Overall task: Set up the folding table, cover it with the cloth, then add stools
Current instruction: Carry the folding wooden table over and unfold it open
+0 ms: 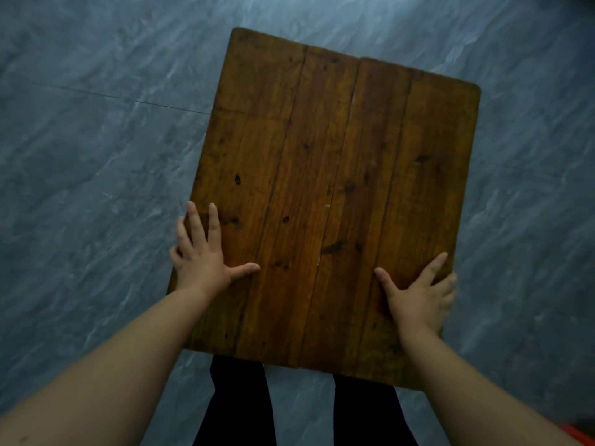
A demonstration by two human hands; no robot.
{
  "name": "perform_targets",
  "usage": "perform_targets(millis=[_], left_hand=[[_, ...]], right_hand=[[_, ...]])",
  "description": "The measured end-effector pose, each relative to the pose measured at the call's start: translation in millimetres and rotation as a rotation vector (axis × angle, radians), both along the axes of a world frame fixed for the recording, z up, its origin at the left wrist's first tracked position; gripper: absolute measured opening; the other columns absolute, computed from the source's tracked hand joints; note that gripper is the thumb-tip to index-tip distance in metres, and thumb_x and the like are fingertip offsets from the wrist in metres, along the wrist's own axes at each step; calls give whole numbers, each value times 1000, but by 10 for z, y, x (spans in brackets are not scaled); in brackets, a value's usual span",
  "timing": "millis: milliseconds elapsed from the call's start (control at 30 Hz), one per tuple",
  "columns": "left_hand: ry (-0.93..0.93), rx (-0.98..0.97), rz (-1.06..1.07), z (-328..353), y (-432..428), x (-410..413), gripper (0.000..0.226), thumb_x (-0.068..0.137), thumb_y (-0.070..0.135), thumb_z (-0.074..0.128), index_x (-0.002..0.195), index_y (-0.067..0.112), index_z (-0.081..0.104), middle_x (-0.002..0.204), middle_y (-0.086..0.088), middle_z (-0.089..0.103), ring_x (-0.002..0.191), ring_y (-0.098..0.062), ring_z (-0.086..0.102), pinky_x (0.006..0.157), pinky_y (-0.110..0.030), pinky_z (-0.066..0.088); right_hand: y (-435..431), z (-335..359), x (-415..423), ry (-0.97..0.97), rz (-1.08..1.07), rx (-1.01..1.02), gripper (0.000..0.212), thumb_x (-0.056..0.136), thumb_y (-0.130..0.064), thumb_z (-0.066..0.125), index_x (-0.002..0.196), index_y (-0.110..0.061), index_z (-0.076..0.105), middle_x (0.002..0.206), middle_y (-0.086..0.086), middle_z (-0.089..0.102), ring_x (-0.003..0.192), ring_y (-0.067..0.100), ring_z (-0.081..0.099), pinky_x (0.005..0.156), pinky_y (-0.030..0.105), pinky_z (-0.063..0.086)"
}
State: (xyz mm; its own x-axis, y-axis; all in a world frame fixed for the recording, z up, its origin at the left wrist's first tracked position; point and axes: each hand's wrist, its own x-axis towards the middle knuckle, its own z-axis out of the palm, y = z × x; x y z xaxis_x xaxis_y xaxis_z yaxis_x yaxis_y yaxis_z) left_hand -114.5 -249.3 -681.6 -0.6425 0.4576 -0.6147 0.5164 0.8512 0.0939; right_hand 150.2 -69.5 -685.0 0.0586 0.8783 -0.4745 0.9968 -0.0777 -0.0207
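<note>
head view: dark trouser legs stand at the near edge of the folding table. the left hand lies spread flat on it by the left edge. the right hand has thumb and forefinger on top and its outer fingers hooked over the right edge. the halves look opened flat above the grey floor, with the table's legs hidden. no cloth or stools are in sight, so both steps seem left.

Indoor room, grey marble-look tiled floor
</note>
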Motion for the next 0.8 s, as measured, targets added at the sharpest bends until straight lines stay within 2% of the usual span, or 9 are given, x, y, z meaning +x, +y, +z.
perform_targets(millis=[267,467,533,600,700,767,800], left_hand=[[42,20,12,4,121,43,131,60,81,53,139,25,-35,150,-7,-35,141,-40,-6,112,-54,20],[30,-11,8,-14,216,134,130,63,80,53,136,24,-39,147,-9,-40,141,-41,-9,111,-56,16],[5,-76,-26,70,202,112,126,66,82,46,137,21,-38,147,-12,-39,141,-39,-13,112,-55,11],[-13,-94,-106,268,218,67,113,72,80,31,140,18,-33,149,-12,-36,141,-35,-19,115,-56,5],[34,114,-288,858,331,-69,94,78,74,12,140,18,-30,150,-6,-34,139,-26,-26,115,-52,-1],[92,256,-433,1489,446,-215,83,83,69,13,145,22,-16,153,-4,-28,141,-23,-23,115,-48,-1],[117,315,-495,1853,496,-300,79,86,67,15,148,22,-4,156,-4,-18,143,-23,-17,116,-47,1]], right_hand=[[379,46,-46,4,100,26,123,55,-88,37,149,-24,-12,150,25,9,134,46,19,107,58,29],[550,98,-81,-72,115,-72,121,66,-83,47,147,-23,-19,155,24,-3,141,43,10,111,55,20],[480,225,-79,-117,206,-154,113,74,-78,45,148,-20,-17,156,21,-8,143,40,3,113,52,15],[375,467,-101,-120,389,-170,103,81,-70,44,149,-17,-12,158,16,-7,145,34,-1,116,48,14],[247,1135,-320,67,637,-10,85,91,-55,44,151,-16,-3,160,9,0,146,25,-1,117,39,10],[218,1777,-542,222,723,94,77,93,-47,46,151,-16,7,159,6,6,146,21,2,117,38,7],[200,2125,-657,295,756,163,73,93,-44,48,150,-15,14,158,6,12,146,21,6,118,39,10]])
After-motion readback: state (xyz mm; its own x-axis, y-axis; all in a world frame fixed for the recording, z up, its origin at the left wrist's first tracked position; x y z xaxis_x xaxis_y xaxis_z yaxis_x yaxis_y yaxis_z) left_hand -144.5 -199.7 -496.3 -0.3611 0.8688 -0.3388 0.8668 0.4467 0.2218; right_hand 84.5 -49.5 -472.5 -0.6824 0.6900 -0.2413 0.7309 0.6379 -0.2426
